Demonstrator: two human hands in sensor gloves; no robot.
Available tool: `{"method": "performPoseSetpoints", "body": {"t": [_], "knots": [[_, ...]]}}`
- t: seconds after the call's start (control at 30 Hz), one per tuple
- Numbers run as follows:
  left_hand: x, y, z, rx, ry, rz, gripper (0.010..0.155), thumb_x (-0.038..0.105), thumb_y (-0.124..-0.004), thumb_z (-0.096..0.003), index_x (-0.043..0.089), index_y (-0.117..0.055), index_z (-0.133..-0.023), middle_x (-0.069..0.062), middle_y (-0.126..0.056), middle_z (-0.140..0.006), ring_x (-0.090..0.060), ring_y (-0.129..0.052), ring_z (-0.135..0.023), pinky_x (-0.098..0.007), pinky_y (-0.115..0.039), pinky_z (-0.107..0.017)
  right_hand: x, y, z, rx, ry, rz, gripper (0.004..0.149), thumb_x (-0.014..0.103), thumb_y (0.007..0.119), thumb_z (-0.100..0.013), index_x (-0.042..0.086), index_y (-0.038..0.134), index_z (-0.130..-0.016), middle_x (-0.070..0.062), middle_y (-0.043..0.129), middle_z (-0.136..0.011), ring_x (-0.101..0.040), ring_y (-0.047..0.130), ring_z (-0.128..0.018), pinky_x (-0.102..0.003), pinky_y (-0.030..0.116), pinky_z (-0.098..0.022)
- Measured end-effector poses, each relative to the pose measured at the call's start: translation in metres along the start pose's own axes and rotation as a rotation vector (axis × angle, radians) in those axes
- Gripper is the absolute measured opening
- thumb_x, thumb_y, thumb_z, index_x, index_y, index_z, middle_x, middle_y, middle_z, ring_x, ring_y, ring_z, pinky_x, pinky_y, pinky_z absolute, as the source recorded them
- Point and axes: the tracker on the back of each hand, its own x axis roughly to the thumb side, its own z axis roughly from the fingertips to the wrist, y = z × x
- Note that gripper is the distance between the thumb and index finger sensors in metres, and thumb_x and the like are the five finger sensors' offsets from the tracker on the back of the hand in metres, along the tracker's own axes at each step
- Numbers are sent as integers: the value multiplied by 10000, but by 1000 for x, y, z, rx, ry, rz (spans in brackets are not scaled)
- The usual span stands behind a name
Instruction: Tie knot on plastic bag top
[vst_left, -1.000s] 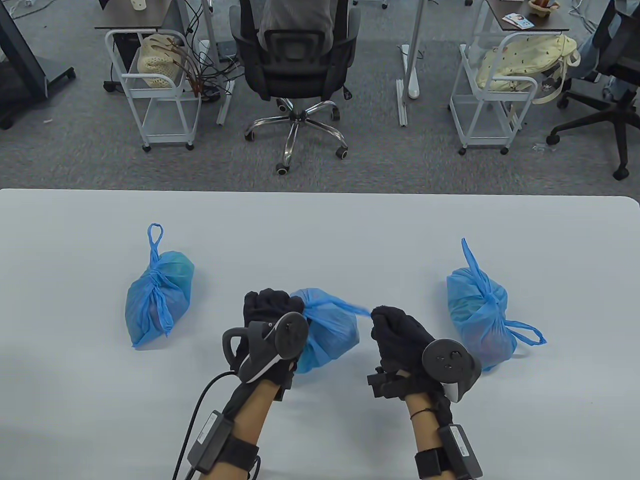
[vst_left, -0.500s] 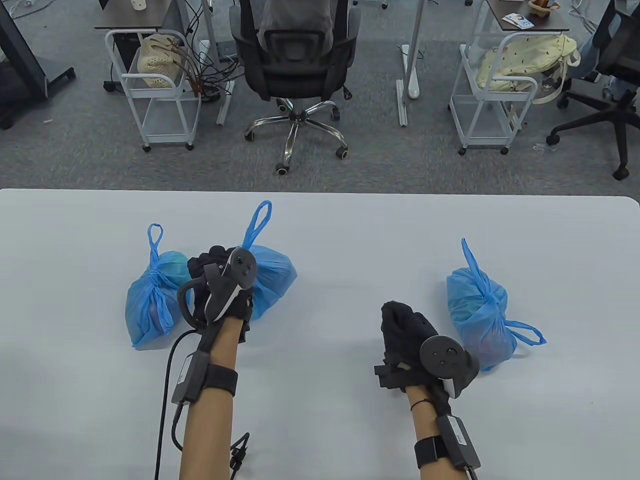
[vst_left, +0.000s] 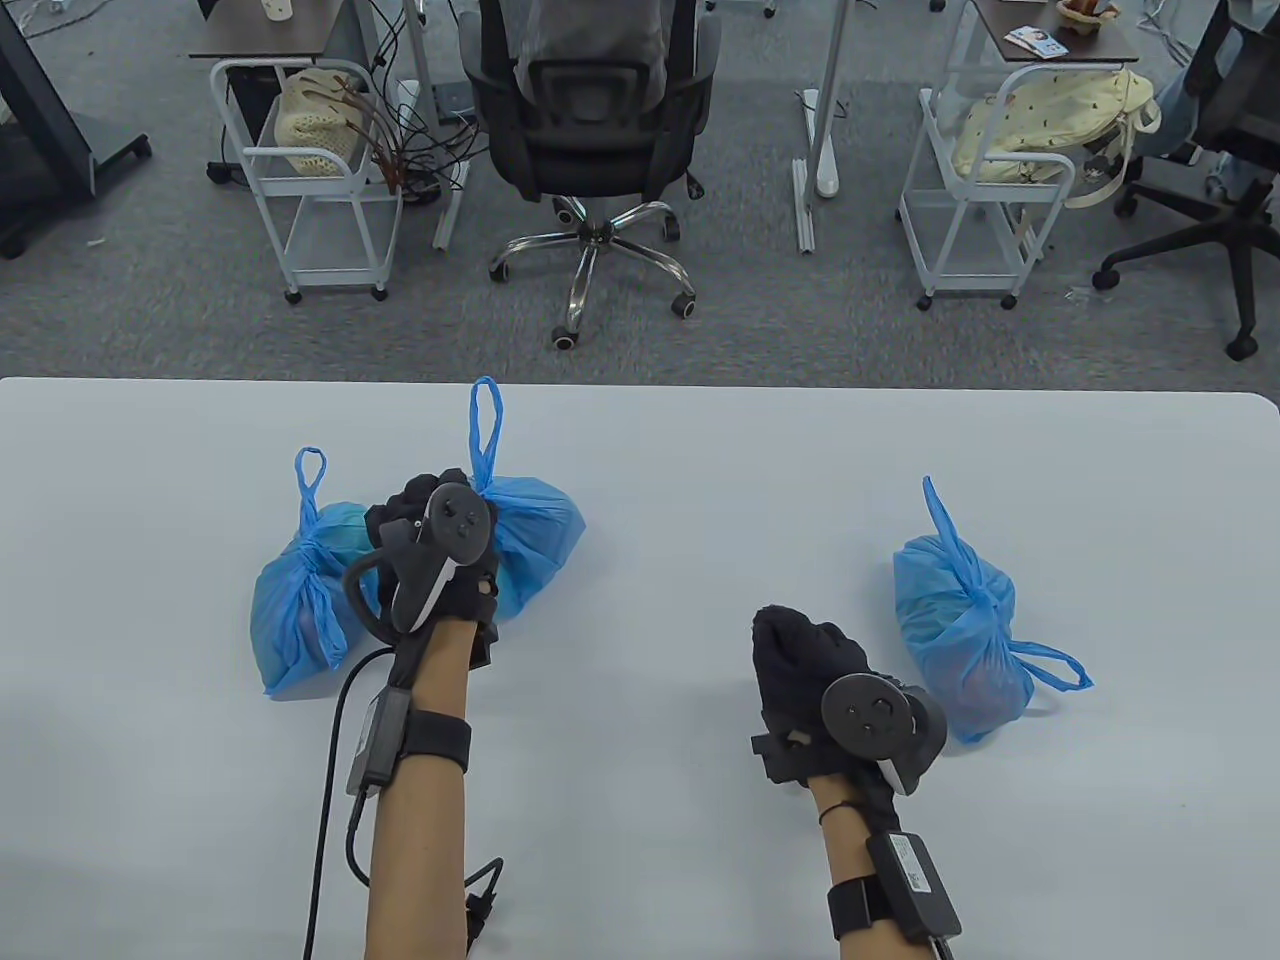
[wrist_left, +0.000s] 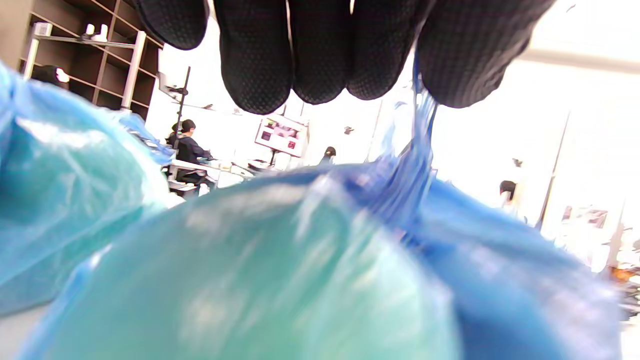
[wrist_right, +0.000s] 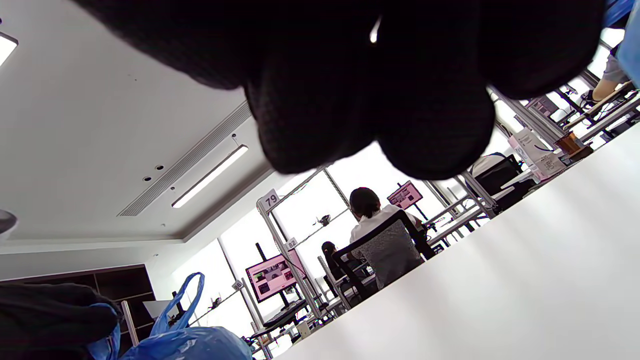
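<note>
Pinching the gathered top of a full blue bag (vst_left: 535, 540), the left hand (vst_left: 430, 560) holds it beside another tied bag (vst_left: 300, 600). Near a third bag (vst_left: 960, 620), the right hand (vst_left: 810, 670) rests curled and holds nothing.

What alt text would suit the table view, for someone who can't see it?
Three tied blue bags sit on a white table. The gloved left hand grips the middle bag beside the left bag; the right hand rests curled near the right bag.

Thin, glossy blue plastic bags (vst_left: 535, 545) lie on a smooth matt table (vst_left: 700, 480).
</note>
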Motion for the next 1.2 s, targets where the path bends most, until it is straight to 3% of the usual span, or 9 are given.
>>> {"method": "performPoseSetpoints", "body": {"t": [0.23, 0.43, 0.57, 0.7, 0.83, 0.93, 0.97, 1.2], "knots": [[17, 65, 33, 71, -107, -3, 586, 562, -716, -527, 297, -663, -1046, -36, -689, -1112, -348, -748, -991, -648, -491, -768, 9, -1, 0, 13, -50, 32, 391, 365, 803, -483, 65, 923, -701, -87, 1025, -423, -338, 1049, -428, -615, 783, -387], [17, 88, 73, 64, -169, 49, 571, 568, -678, -538, 301, -681, -1042, -64, -687, -1123, -380, -702, -1020, -678, -452, -758, 19, -5, 1, 19, -95, 53, 392, 364, 802, -483, 63, 922, -703, -89, 1025, -426, -340, 1048, -434, -618, 780, -391], [16, 75, 110, 2, -214, 182, 568, 570, -642, -553, 314, -675, -1059, -100, -634, -1163, -426, -586, -1075, -715, -371, -749, 27, -8, 4, 27, -118, 75, 392, 366, 801, -484, 65, 922, -705, -91, 1026, -428, -344, 1047, -436, -620, 777, -392], [15, 54, 137, -34, -251, 182, 580, 586, -620, -556, 332, -654, -1076, -112, -586, -1196, -444, -534, -1096, -731, -332, -739, 35, -10, 7, 30, -135, 77, 393, 367, 800, -485, 65, 923, -705, -91, 1025, -430, -346, 1046, -438, -620, 776, -393], [10, 24, 161, -121, -281, 181, 622, 608, -606, -557, 360, -568, -1126, -106, -419, -1265, -460, -292, -1145, -738, -208, -723, 45, -8, 9, 35, -167, 88, 395, 367, 800, -485, 63, 922, -706, -93, 1026, -429, -347, 1046, -438, -621, 776, -393], [2, 0, 169, -146, -292, 138, 651, 628, -597, -551, 387, -495, -1147, -91, -325, -1283, -462, -190, -1137, -744, -152, -699, 49, -5, 11, 54, -184, 118, 396, 368, 799, -487, 64, 922, -708, -95, 1026, -433, -352, 1044, -441, -625, 772, -396], [0, -7, 169, -208, -287, 97, 665, 635, -596, -548, 395, -464, -1154, -86, -286, -1286, -459, -157, -1131, -739, -130, -693, 51, -4, 11, 63, -189, 137, 397, 368, 798, -486, 64, 923, -707, -96, 1027, -433, -355, 1044, -442, -626, 771, -397], [-4, -22, 166, -247, -281, 40, 694, 659, -583, -530, 447, -368, -1155, -47, -185, -1285, -436, -84, -1125, -730, -66, -680, 55, 1, 15, 98, -177, 298, 447, 372, 781, -498, 42, 875, -784, -162, 1000, -555, -437, 976, -573, -687, 666, -476]]}}
